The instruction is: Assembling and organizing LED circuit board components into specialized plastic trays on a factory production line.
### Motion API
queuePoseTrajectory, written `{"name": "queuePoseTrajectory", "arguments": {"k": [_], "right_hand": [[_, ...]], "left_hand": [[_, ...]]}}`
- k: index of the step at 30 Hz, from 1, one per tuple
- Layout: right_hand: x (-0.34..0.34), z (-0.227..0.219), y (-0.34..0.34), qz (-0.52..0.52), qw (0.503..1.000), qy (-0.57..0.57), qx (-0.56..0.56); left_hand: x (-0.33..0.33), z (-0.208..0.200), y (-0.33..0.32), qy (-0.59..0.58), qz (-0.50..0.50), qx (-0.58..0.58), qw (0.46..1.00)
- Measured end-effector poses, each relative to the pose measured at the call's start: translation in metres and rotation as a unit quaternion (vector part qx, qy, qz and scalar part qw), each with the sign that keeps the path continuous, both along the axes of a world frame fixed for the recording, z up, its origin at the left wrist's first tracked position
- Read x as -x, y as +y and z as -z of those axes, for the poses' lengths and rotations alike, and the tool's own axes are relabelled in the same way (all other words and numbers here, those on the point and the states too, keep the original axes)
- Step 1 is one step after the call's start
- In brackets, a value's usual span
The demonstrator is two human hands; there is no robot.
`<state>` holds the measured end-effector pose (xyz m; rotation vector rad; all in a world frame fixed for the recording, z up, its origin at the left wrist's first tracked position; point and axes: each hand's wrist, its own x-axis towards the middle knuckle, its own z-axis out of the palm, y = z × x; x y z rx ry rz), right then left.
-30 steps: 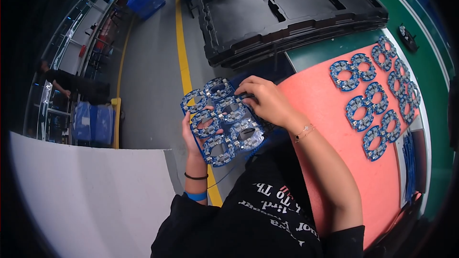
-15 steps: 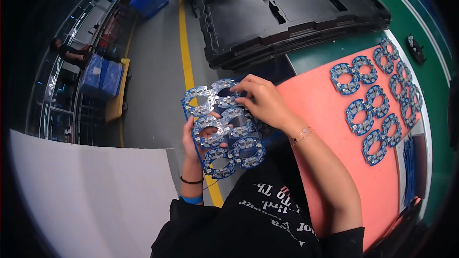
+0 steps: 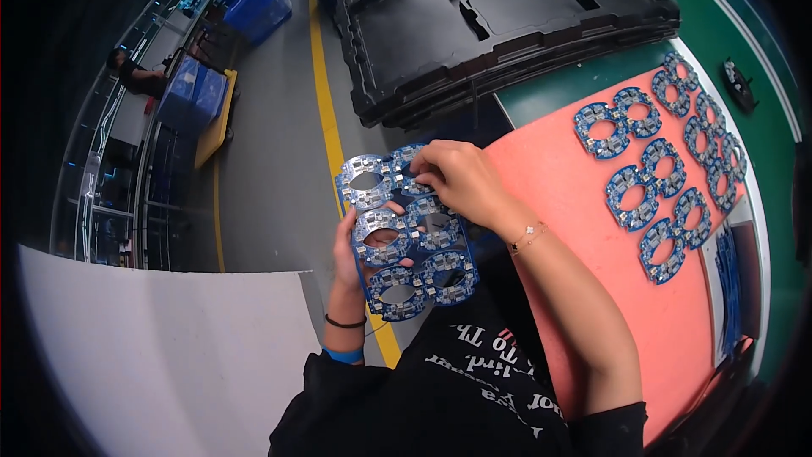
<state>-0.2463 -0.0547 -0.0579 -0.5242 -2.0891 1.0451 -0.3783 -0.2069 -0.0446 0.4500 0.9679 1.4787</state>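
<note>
A blue circuit board panel point(image 3: 372, 200), made of several joined rings crowded with small components, is held up in front of my body, tilted. My left hand point(image 3: 345, 258) grips it from its left side and underneath; some of its fingers show through the ring openings. At the panel's far right ring, my right hand point(image 3: 461, 179) is closed with thumb and fingers on the edge. Its fingertips are partly hidden behind the knuckles. To the right, several figure-eight pairs of ring boards point(image 3: 626, 125) lie in rows on a pink mat point(image 3: 550, 178).
Stacked black plastic trays point(image 3: 507, 25) stand beyond the mat. A white panel point(image 3: 169, 338) fills the lower left. Across the aisle are blue bins point(image 3: 262, 4), a yellow cart point(image 3: 222, 131) and another person point(image 3: 144, 80). Blue strips point(image 3: 726, 288) sit at the mat's right edge.
The panel and my left hand have shifted slightly right. My right hand's fingers are curled in more at the far right ring. The surroundings have moved a little within the view.
</note>
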Motion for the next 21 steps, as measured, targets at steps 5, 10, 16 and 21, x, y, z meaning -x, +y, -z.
{"name": "queuePoseTrajectory", "arguments": {"k": [5, 10, 16, 21], "right_hand": [[-0.001, 0.004, 0.0, -0.001, 0.998, -0.054, -0.043], [0.003, -0.003, -0.002, 0.038, 0.998, 0.016, 0.047], [0.003, 0.001, -0.003, 0.024, 1.0, 0.016, -0.01], [0.003, 0.0, -0.003, 0.039, 0.999, -0.011, 0.006]], "left_hand": [[0.003, 0.005, -0.002, 0.026, 0.009, 0.0, 1.0], [0.002, 0.008, 0.001, 0.031, -0.016, 0.04, 0.999], [-0.011, -0.001, 0.003, 0.01, 0.009, 0.035, 0.999], [-0.01, 0.004, 0.004, 0.018, 0.031, 0.037, 0.999]]}}
